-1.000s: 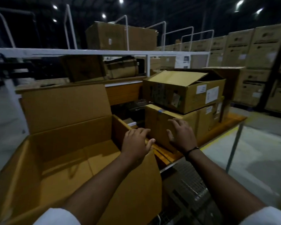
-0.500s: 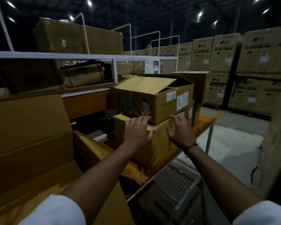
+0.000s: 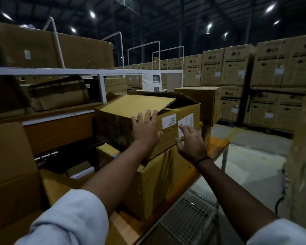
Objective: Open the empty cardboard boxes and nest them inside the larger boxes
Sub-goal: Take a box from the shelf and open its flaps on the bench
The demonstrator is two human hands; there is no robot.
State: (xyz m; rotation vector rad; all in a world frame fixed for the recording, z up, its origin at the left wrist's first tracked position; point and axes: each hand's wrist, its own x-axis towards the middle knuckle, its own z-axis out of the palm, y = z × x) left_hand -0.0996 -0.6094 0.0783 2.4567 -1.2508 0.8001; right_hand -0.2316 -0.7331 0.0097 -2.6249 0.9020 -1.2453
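— Fingers (image 3: pixel 149 115) on our left hand (image 3: pixel 146 129) are straight and a bit spread. They're laid flat on the near corner of the upper box (image 3: pixel 131 106), tips just reaching the edge of its top flap. Not curled round anything.

— ok, and our right hand (image 3: pixel 191 143)?

— Those fingers (image 3: pixel 185 129) are loose and apart too, holding nothing. The index is up by the white label (image 3: pixel 186 119) on the box front. We can't tell if it's actually touching the cardboard or just off it.

— where's that box sitting tho?

— Right on top of the lower box (image 3: pixel 159 175), and that one's on the orange-topped table (image 3: pixel 217 147). One top flap lies down over the opening and the far right side gapes a bit. The inside's too dark for us to see.

— and the big one?

— We've got the large open box (image 3: pixel 11 156) at our far left, close to us, with a flap standing up. A wire mesh cart (image 3: pixel 189 214) sits just below the table edge on our right. Behind everything there's a white rack (image 3: pixel 78 71) with a long carton (image 3: pixel 42 48) on top. The stacked printed cartons (image 3: pixel 237 68) are well back on the right.
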